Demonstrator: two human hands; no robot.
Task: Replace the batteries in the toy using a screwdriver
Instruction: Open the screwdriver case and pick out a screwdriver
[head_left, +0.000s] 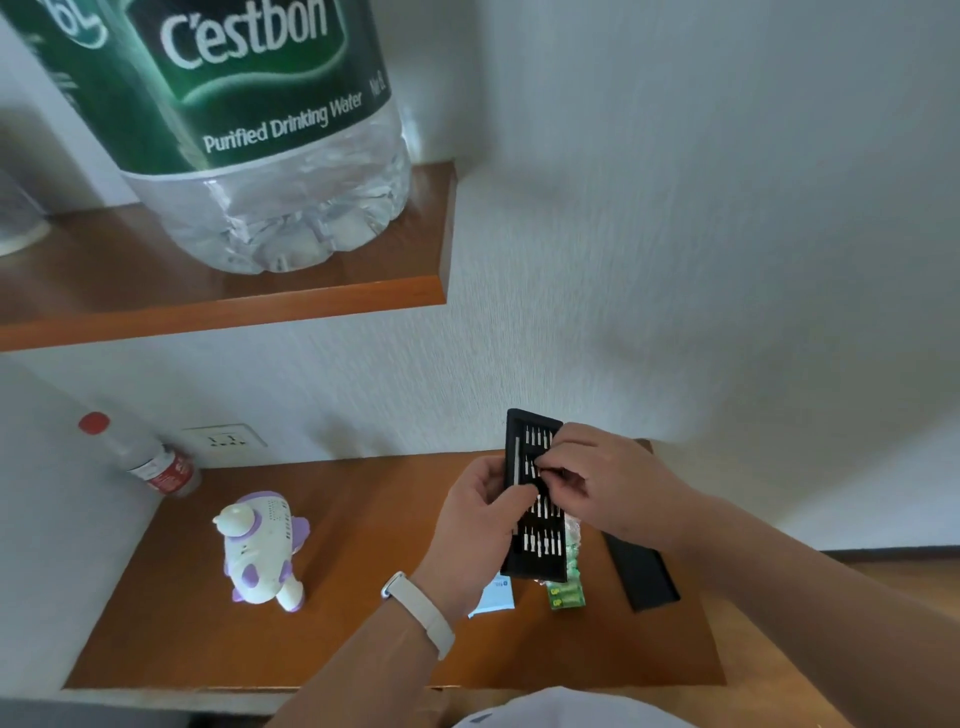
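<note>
A white and purple toy animal stands on the left part of the wooden tabletop. My left hand grips a black screwdriver bit case from its left side and holds it above the table. Rows of metal bits and a slim driver handle show inside it. My right hand pinches one bit in the upper middle of the case. A green pack of batteries lies under the case, partly hidden. The case's black sleeve lies to the right.
A wooden shelf juts from the wall above left, carrying a large green-labelled water jug. A red-capped bottle leans in the far left corner beside a wall socket. A light blue card lies under my left hand.
</note>
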